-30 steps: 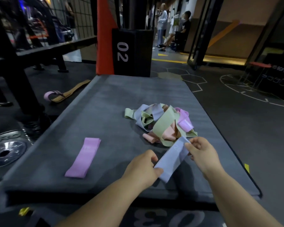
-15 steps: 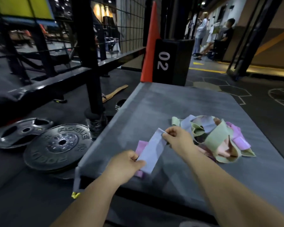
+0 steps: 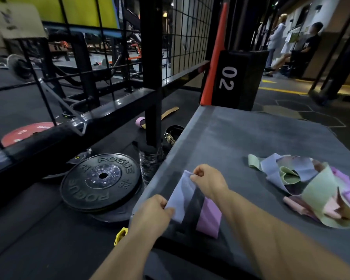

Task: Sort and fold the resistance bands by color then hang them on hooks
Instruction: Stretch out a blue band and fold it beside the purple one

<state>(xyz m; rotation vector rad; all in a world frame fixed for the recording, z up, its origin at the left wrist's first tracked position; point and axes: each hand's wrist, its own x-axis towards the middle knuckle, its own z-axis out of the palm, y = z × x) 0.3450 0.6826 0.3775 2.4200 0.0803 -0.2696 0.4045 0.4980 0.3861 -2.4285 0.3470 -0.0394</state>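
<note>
A pale lavender-blue band point(image 3: 181, 196) is stretched flat between my hands, low over the left part of the grey padded box point(image 3: 240, 136). My left hand point(image 3: 154, 214) pinches its near end and my right hand point(image 3: 207, 181) pinches its far end. Just to its right a purple folded band point(image 3: 209, 216) lies flat on the box, partly under my right forearm. A tangled pile of green, pink, purple and blue bands point(image 3: 311, 186) sits at the right of the box. No hooks are in view.
Black weight plates point(image 3: 101, 178) lie on the floor left of the box, with a red plate point(image 3: 26, 132) further back. A black rack post point(image 3: 152, 77) and wire mesh stand behind. A black "02" box point(image 3: 236, 79) is at the far end. Two people are at the back right.
My view has swung left. Both hands have carried the lavender-blue band from beside the pile over to the left part of the box, next to the purple band.
</note>
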